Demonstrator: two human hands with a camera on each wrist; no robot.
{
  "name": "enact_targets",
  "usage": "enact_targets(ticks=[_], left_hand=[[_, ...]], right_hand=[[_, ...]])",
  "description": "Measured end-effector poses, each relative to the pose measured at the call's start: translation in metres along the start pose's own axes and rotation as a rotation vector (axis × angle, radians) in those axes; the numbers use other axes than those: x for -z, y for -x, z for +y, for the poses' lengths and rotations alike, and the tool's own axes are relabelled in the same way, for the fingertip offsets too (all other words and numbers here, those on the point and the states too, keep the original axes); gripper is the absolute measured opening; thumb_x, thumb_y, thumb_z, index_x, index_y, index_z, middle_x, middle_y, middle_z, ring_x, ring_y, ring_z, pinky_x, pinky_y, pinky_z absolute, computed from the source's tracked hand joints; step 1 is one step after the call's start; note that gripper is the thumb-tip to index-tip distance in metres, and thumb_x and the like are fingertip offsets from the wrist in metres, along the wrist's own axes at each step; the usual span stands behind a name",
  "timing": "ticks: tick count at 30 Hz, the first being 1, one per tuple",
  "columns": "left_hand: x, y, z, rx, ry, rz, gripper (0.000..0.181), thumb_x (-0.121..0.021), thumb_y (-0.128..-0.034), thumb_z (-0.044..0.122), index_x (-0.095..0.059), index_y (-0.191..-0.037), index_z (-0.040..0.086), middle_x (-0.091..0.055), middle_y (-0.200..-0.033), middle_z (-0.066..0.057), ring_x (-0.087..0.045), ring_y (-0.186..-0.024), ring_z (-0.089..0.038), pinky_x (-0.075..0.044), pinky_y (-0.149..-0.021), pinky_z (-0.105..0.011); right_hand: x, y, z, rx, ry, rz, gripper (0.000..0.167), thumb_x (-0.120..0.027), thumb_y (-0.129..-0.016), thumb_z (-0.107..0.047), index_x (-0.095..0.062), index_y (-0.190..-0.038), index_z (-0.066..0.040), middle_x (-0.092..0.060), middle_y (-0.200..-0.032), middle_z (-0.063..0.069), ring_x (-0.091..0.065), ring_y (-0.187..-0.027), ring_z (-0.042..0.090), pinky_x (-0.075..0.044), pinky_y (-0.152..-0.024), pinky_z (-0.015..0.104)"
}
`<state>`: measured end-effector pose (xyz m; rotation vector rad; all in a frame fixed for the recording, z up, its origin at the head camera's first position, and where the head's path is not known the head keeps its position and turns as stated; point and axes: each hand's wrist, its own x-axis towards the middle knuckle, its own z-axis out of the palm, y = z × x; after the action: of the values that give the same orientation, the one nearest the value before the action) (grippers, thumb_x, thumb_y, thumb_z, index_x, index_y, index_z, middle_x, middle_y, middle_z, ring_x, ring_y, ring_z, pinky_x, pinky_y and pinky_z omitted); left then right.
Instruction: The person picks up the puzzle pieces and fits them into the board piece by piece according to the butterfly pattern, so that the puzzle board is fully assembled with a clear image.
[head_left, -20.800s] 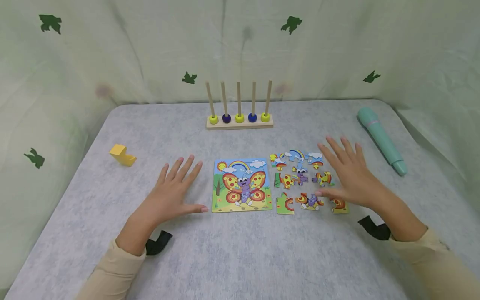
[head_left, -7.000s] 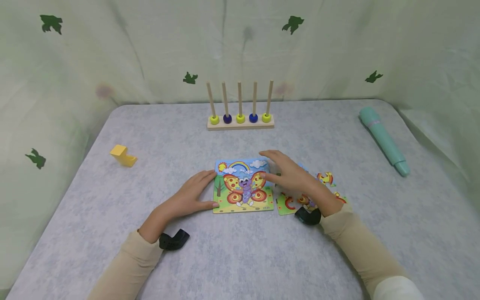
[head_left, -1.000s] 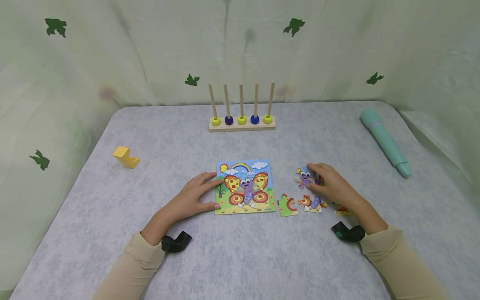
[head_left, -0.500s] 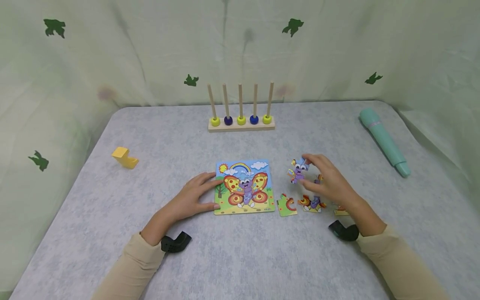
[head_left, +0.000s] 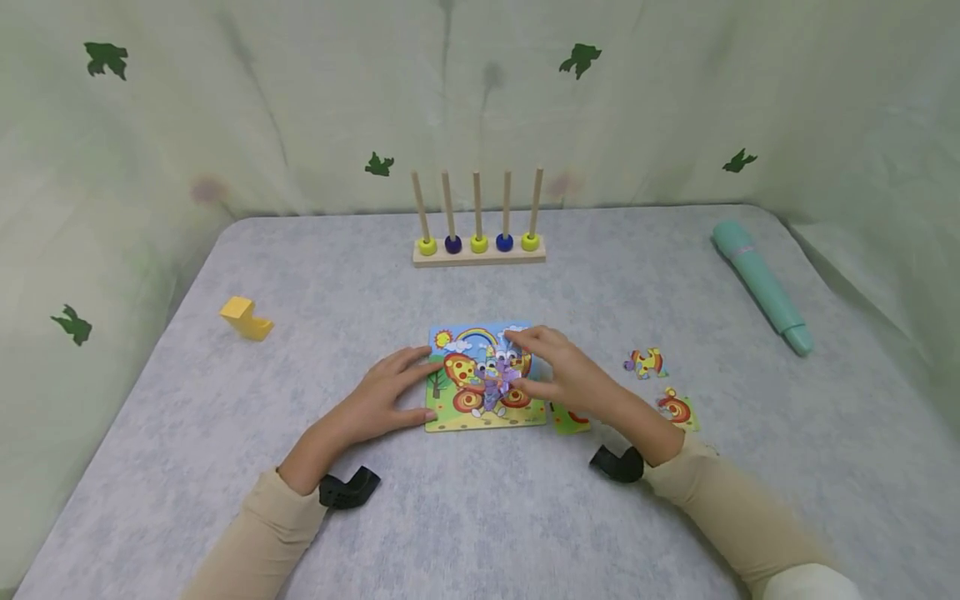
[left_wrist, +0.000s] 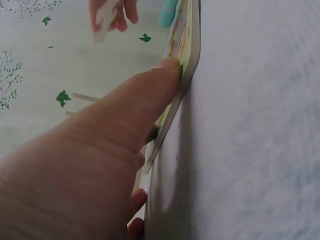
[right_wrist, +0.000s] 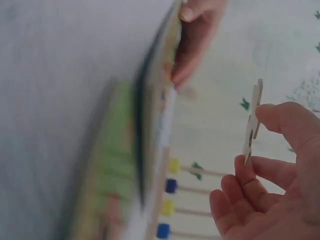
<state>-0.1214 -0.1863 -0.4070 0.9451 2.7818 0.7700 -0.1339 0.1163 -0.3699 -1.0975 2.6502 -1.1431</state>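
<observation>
The butterfly board [head_left: 450, 421] lies flat on the table, its left edge touched by the fingers and thumb of the left hand [head_left: 378, 396]. In the left wrist view the left thumb [left_wrist: 155, 82] rests on the board's edge [left_wrist: 192, 55]. Above the board's right part, the right hand [head_left: 573, 375] pinches a purple butterfly-face puzzle piece [head_left: 508, 367] between thumb and fingers. The right wrist view has that piece [right_wrist: 253, 120] edge-on in the right hand [right_wrist: 280, 175], clear of the board [right_wrist: 155, 105]. A green piece [head_left: 570, 419] lies partly under the right hand.
Two loose puzzle pieces [head_left: 647, 362] [head_left: 678, 410] lie to the right. A wooden peg rack [head_left: 480, 257] with yellow and blue beads stands at the back. A yellow block [head_left: 246, 318] is at the left, a teal microphone [head_left: 761, 286] at the right.
The right hand has carried the butterfly-face piece leftward from among the loose pieces to above the board. The left hand has stayed at the board's left edge.
</observation>
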Motion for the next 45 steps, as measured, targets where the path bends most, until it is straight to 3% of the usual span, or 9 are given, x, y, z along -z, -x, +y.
enact_targets(ticks=[5, 13, 26, 29, 32, 37, 41, 45], left_hand=[[-0.002, -0.003, 0.006, -0.006, -0.046, -0.012, 0.065, -0.061, -0.0825, 0.04, -0.04, -0.136, 0.011, -0.034, -0.14, -0.006, -0.023, -0.129, -0.03, -0.014, -0.103, -0.048], [-0.003, -0.004, 0.015, 0.02, -0.129, -0.005, 0.068, -0.055, -0.0847, 0.049, -0.037, -0.137, 0.01, -0.037, -0.138, -0.007, -0.029, -0.125, -0.027, -0.019, -0.102, -0.045], [-0.006, -0.01, 0.034, -0.038, -0.337, -0.061, 0.052, -0.054, -0.0843, 0.05, -0.046, -0.132, 0.031, -0.034, -0.134, -0.02, -0.029, -0.121, -0.042, -0.025, -0.098, -0.052], [-0.003, -0.012, 0.037, -0.053, -0.328, -0.053, 0.049, -0.056, -0.0837, 0.049, -0.052, -0.128, 0.029, -0.037, -0.132, -0.019, -0.027, -0.122, -0.044, -0.025, -0.097, -0.053], [-0.001, -0.016, 0.038, -0.09, -0.295, -0.054, 0.048, -0.058, -0.0827, 0.048, -0.055, -0.125, 0.024, -0.039, -0.133, -0.013, -0.028, -0.124, -0.037, -0.027, -0.097, -0.051], [0.0, -0.02, 0.033, -0.123, -0.216, -0.114, 0.053, -0.06, -0.0816, 0.048, -0.053, -0.124, 0.018, -0.037, -0.138, -0.005, -0.029, -0.127, -0.025, -0.027, -0.097, -0.048], [-0.002, -0.02, 0.03, -0.121, -0.183, -0.131, 0.055, -0.058, -0.0818, 0.05, -0.051, -0.126, 0.018, -0.034, -0.141, -0.003, -0.026, -0.129, -0.023, -0.024, -0.099, -0.047], [-0.004, -0.021, 0.028, -0.129, -0.175, -0.123, 0.056, -0.056, -0.0822, 0.052, -0.05, -0.127, 0.019, -0.033, -0.141, -0.002, -0.025, -0.129, -0.022, -0.022, -0.1, -0.046]], right_hand=[[-0.02, -0.015, 0.006, -0.051, 0.019, -0.115, 0.056, -0.063, -0.085, -0.019, -0.041, -0.134, -0.003, -0.045, -0.122, 0.011, -0.042, -0.11, 0.023, -0.042, -0.08, 0.035], [-0.031, -0.027, 0.014, -0.049, 0.127, -0.163, 0.055, -0.064, -0.084, -0.02, -0.044, -0.132, -0.002, -0.047, -0.12, 0.014, -0.043, -0.109, 0.025, -0.038, -0.088, 0.038], [-0.031, -0.034, 0.014, -0.057, 0.202, -0.202, 0.051, -0.062, -0.086, -0.023, -0.047, -0.131, -0.005, -0.046, -0.117, 0.009, -0.04, -0.104, 0.022, -0.034, -0.086, 0.035], [-0.031, -0.034, 0.013, -0.055, 0.227, -0.209, 0.049, -0.061, -0.087, -0.024, -0.047, -0.13, -0.006, -0.046, -0.116, 0.008, -0.04, -0.101, 0.02, -0.034, -0.084, 0.035], [-0.03, -0.033, 0.012, -0.068, 0.243, -0.226, 0.05, -0.059, -0.087, -0.027, -0.045, -0.132, -0.008, -0.045, -0.118, 0.007, -0.039, -0.104, 0.021, -0.032, -0.087, 0.038], [-0.027, -0.031, 0.013, -0.1, 0.241, -0.299, 0.059, -0.058, -0.087, -0.036, -0.038, -0.138, -0.015, -0.036, -0.131, 0.007, -0.031, -0.119, 0.023, -0.023, -0.098, 0.044], [-0.021, -0.029, 0.014, -0.127, 0.148, -0.324, 0.064, -0.06, -0.085, -0.037, -0.034, -0.14, -0.017, -0.03, -0.137, 0.007, -0.028, -0.123, 0.025, -0.019, -0.1, 0.046], [-0.007, -0.024, 0.011, -0.161, 0.024, -0.276, 0.066, -0.063, -0.084, -0.035, -0.034, -0.14, -0.016, -0.029, -0.138, 0.008, -0.031, -0.123, 0.026, -0.028, -0.098, 0.046]])
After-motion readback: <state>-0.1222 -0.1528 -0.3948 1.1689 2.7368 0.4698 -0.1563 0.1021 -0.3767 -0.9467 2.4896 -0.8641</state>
